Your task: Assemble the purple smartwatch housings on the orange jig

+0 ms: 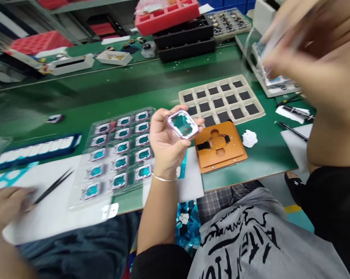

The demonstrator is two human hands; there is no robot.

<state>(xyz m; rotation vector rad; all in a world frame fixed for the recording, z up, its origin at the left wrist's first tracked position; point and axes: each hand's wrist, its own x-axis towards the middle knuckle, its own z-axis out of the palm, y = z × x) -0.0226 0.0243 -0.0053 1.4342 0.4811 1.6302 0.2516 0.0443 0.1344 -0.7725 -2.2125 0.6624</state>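
My left hand (167,141) grips a small square watch-case frame (183,124) by its edges, fingers behind and thumb at the lower side. The frame has a white rim, a purplish edge and a teal middle. Raised at the upper right, my right hand (317,58) is smeared by motion. Its thumb and fingers close around something pale and see-through that I cannot make out. Just below the left hand's frame lies an orange fixture block (220,146) with a round recess and black strips. Left of that hand, a clear plastic tray (131,155) carries several similar frames.
A beige compartment tray (221,99) with black pads sits behind the fixture. Crumpled white paper (249,138), a black pen (293,131) and a white tray (279,87) are rightward. Another person's hand (9,203) rests near black tweezers (53,186). Black boxes (186,48) stand at the back.
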